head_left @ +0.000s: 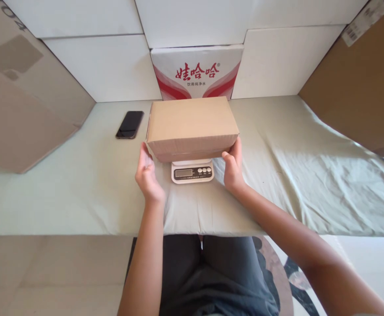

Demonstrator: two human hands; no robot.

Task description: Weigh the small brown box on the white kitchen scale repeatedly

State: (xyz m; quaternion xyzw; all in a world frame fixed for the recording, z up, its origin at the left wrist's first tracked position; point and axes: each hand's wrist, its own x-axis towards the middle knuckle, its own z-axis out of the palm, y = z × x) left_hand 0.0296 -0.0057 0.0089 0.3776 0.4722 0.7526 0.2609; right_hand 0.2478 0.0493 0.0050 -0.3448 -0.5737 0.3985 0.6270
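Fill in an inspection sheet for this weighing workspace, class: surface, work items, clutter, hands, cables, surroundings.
Surface: table under a pale green cloth, wrinkled on the right.
Work items: plain brown cardboard box on a small white digital kitchen scale; display unreadable.
Clutter: black smartphone, face up, left of the box.
Hands: left hand open beside the box's left end, contact unclear; right hand at its right lower edge, grip loose.
Cables: nothing seen.
Surroundings: white panels behind, a red-and-white printed carton, brown cardboard sheets at both sides.
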